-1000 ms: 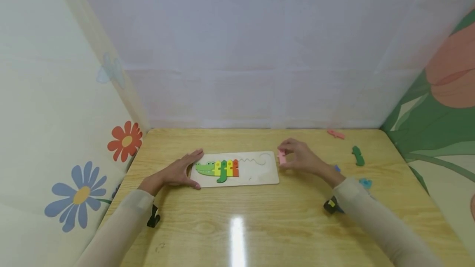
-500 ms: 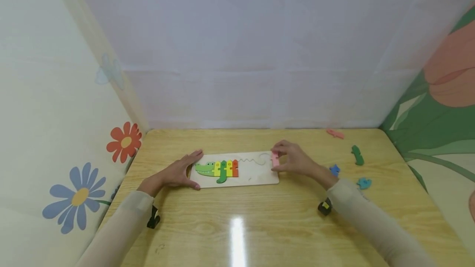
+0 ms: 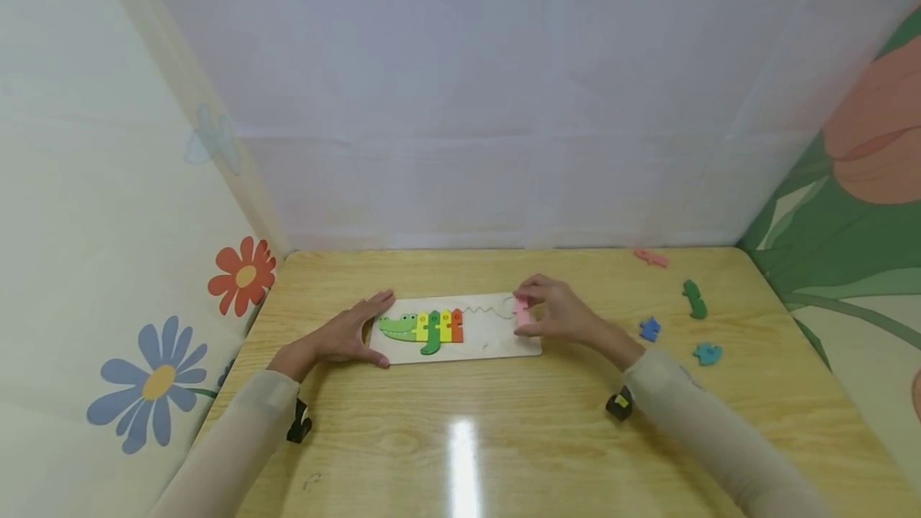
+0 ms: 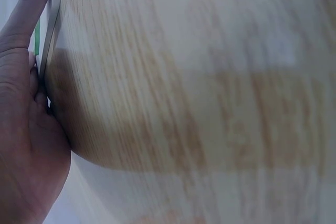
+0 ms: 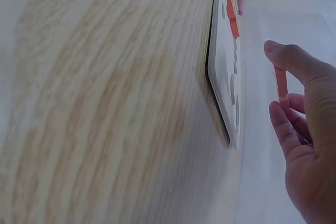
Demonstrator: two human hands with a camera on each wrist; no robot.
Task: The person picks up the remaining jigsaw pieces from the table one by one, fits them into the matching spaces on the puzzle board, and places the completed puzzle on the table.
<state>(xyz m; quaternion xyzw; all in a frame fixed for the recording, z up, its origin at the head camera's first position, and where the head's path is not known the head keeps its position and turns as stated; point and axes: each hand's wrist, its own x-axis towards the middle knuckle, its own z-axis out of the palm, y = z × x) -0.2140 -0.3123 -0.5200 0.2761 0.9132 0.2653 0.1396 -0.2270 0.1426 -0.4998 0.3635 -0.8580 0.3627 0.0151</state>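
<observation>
A pale wooden puzzle board lies on the table with a crocodile partly filled in at its left. A green head piece leads to several yellow, green and orange pieces. At the board's left end, my left hand spreads thumb and fingers along the edge; in the left wrist view its thumb lies straight beside the board. My right hand pinches a pink puzzle piece between thumb and fingertips. The right wrist view shows that piece edge-on, raised above the board's surface.
Loose pieces lie at the table's right: a pink one near the back edge, a dark green one, a blue one and a light blue one. Cloth walls with printed flowers surround the table.
My right hand has carried the pink puzzle piece leftward, from beside the board's right end to over it. The blue piece has come into full view. My left hand stays put.
</observation>
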